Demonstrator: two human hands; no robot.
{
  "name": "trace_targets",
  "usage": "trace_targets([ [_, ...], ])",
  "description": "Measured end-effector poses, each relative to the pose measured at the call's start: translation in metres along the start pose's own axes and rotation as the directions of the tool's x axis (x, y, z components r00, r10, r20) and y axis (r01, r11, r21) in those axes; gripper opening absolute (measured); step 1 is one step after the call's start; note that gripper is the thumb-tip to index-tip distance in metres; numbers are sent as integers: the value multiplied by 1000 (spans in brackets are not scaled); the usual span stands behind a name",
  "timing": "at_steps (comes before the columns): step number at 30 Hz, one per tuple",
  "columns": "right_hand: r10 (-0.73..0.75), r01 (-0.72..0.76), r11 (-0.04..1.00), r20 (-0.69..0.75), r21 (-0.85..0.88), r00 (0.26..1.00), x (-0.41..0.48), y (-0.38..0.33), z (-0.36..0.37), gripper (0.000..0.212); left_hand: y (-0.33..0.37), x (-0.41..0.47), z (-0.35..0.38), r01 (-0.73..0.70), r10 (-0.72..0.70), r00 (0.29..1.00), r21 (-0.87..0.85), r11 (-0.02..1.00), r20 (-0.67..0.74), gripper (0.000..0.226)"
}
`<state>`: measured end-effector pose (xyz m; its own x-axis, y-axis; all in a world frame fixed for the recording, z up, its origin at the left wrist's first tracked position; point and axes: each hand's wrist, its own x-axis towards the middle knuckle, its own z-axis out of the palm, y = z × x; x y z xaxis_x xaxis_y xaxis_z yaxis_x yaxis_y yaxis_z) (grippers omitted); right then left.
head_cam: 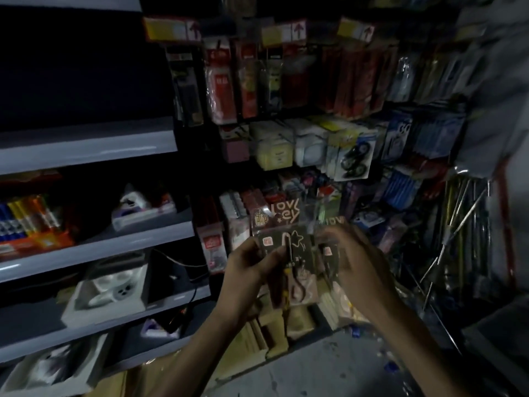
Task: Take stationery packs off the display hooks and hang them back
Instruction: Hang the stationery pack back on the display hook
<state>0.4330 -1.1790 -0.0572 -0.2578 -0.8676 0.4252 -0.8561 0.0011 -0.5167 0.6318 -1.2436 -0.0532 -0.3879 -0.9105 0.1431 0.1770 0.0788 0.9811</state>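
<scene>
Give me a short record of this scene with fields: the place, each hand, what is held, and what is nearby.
place: dim shop aisle, picture blurred
left hand: grips a dark pack with a star drawing
right hand: grips a second pack, mostly hidden by its fingers
held packs: side by side in front of the display; on a hook or not, cannot tell
behind: hanging packs in rows
left side: grey shelves with boxed goods
</scene>
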Motion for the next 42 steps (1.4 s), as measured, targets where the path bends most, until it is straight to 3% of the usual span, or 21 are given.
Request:
trace_targets([
  [3,30,-30,999,10,44,1000,43,23,2,49,4,40,10,-19,19,1000,25,1000,4,19],
  [10,78,-48,969,-112,243,991,124,55,-23,24,12,117,52,-31,33,999,67,997,-28,25],
  [14,7,4,888,-23,459,1000,163,71,-47,47,17,143,87,-88,92,993,50,995,-73,32],
  [17,-60,64,870,-24,488,998,189,85,-61,51,24,158,119,-132,138,986,64,989,-90,39],
  [22,-145,136,817,-28,560,989,228,106,-84,21,42,177,160,-182,196,968,100,978,-154,39],
  [27,-248,211,739,-33,640,968,261,106,-104,5,70,190,162,-232,274,930,187,955,-246,22],
  [35,-404,449,669,-218,592,888,292,58,-121,14,139,212,130,-332,397,856,236,913,-332,25],
  [42,-444,515,668,-267,537,855,328,-3,-133,49,198,233,96,-478,579,744,340,810,-332,13],
])
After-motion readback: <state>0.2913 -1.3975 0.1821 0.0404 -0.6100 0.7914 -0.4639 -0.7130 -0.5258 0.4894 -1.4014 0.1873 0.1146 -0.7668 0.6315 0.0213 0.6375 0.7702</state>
